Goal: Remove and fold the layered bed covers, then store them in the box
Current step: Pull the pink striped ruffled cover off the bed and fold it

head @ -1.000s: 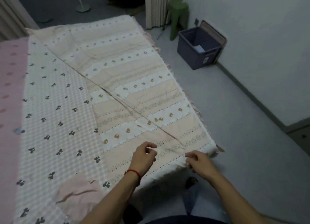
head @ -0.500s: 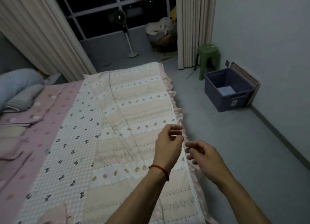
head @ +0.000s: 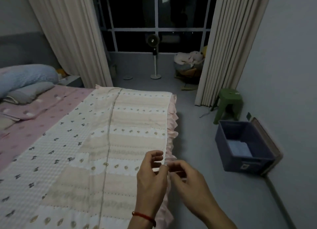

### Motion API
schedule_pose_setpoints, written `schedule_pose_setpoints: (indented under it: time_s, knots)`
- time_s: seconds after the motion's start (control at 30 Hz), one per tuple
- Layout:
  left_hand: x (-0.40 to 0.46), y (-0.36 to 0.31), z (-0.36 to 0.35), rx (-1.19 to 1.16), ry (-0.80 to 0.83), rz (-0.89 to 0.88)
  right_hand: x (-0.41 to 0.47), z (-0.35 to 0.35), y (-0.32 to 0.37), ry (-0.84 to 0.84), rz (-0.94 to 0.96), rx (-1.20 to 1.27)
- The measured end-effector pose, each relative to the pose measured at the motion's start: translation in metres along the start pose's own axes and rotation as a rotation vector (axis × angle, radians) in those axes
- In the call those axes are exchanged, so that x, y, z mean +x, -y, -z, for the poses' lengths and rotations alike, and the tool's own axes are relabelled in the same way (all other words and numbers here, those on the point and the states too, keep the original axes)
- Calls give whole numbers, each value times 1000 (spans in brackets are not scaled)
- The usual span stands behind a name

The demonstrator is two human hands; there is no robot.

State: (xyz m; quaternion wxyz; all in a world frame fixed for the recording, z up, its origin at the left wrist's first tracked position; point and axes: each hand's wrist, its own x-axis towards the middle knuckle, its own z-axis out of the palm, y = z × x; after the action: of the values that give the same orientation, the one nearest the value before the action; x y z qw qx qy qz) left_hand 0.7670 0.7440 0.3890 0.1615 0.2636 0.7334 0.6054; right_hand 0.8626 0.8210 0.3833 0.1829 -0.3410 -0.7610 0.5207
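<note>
My left hand [head: 151,175] and right hand [head: 184,176] hover half-curled and empty above the striped cover's [head: 137,119] frilled edge. If I pinch only the frill, the cover may drag the bow-print layer [head: 51,160] along.

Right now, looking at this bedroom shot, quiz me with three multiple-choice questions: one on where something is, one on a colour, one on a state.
1. Where is the storage box?
A. On the bed
B. On the floor by the right wall
C. Under the window

2. What colour is the stool?
A. Green
B. Red
C. White

3. What state is the box in?
A. Lidded
B. Overflowing
C. Open, with something pale blue at the bottom

Answers:
1 B, it sits on the grey floor against the wall, right of the bed.
2 A, its seat and legs are green.
3 C, no lid covers it and its interior shows, mostly unfilled.
</note>
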Motion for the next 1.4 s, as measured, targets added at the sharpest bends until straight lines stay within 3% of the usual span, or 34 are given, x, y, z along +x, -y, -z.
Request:
schedule_pose_setpoints:
  time_s: [0.2, 0.3, 0.5, 0.67, 0.73, 0.97, 1.13, 1.4]
  knots:
    - [78, 6, -130, 4, 21, 106, 109, 124, -52, -59, -100, 4]
    - [129, 5, -179, 29, 7, 140, 183, 158, -76, -115, -151, 179]
    - [258, -16, -261, 28, -99, 170, 341, 217, -101, -2, -88, 323]
    - [377, -73, -356, 3, -150, 144, 489, 298, -116, 104, -83, 328]
    - [412, -84, -361, 20, -161, 117, 534, 310, -100, 139, -59, 302]
    - [593, -58, -370, 91, -453, 118, 718, 311, -55, 362, 108, 204]
    - [769, -5, -409, 33, -398, 196, 893, 291, -73, 380, 87, 48]
    - [1009, 23, -463, 238, -302, 228, 1137, 310, -79, 418, 127, -125]
